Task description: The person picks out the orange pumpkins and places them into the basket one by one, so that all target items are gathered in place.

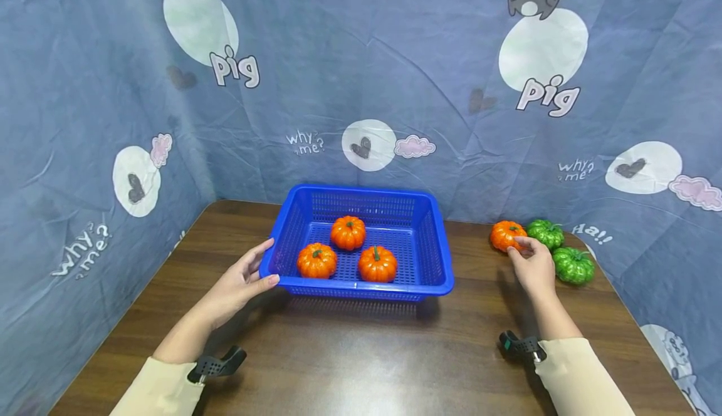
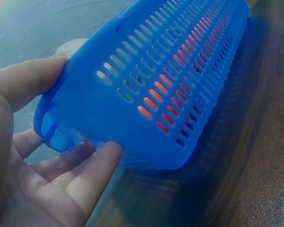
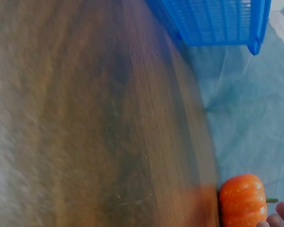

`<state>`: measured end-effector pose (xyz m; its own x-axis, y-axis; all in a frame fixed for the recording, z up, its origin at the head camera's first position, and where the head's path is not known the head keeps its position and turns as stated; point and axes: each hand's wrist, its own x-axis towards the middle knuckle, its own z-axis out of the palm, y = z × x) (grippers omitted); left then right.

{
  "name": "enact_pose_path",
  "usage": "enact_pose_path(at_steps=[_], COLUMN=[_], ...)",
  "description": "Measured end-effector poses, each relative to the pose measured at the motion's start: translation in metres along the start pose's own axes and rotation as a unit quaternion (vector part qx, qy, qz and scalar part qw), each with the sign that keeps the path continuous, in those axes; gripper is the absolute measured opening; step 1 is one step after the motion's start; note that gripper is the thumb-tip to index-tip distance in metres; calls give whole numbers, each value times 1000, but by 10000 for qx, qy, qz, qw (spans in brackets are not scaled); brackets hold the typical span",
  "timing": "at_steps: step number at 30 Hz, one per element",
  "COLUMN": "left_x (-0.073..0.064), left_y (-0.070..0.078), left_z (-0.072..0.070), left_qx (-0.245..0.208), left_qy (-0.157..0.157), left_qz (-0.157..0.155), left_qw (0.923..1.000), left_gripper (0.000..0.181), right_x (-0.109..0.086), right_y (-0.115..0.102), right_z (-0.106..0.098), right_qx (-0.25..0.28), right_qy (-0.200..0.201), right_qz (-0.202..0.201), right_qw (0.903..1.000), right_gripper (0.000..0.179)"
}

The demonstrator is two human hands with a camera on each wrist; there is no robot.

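A blue perforated plastic basket (image 1: 361, 289) holds three small orange pumpkins, one of them at the back (image 1: 348, 233). My left hand (image 1: 239, 284) grips its left front corner, thumb over the rim. In the left wrist view the other fingers (image 2: 102, 170) lie under that rim. Over on the right, my right hand (image 1: 534, 269) has its thumb and fingertips at the near right side of another orange pumpkin (image 1: 504, 235). That pumpkin (image 3: 242, 201) rests on the table in the right wrist view, with fingertips beside its stem.
Two green pumpkins, one behind (image 1: 544, 233) and one nearer (image 1: 573, 265), sit just right of my right hand. A patterned blue cloth (image 1: 361, 78) hangs around the back and sides of the brown wooden table (image 1: 361, 353). Both wrists wear dark bands.
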<state>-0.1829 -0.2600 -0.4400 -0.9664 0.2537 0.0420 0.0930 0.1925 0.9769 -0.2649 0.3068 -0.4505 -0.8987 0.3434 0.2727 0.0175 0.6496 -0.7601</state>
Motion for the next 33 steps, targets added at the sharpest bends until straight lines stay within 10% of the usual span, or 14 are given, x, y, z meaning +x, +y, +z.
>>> enact_pose_path(at_steps=[18, 33], left_x=[2, -2], left_y=[0, 3], left_z=[1, 2], left_qx=[-162, -200], left_qy=[-7, -29], left_qz=[106, 121], left_qw=[9998, 9997], left_gripper=[78, 77], right_x=[23, 34], right_y=[13, 17], right_z=[8, 12], right_qx=[-126, -309], right_qy=[444, 41], right_qz=[131, 462], right_qw=[9988, 9984], right_gripper=[43, 58])
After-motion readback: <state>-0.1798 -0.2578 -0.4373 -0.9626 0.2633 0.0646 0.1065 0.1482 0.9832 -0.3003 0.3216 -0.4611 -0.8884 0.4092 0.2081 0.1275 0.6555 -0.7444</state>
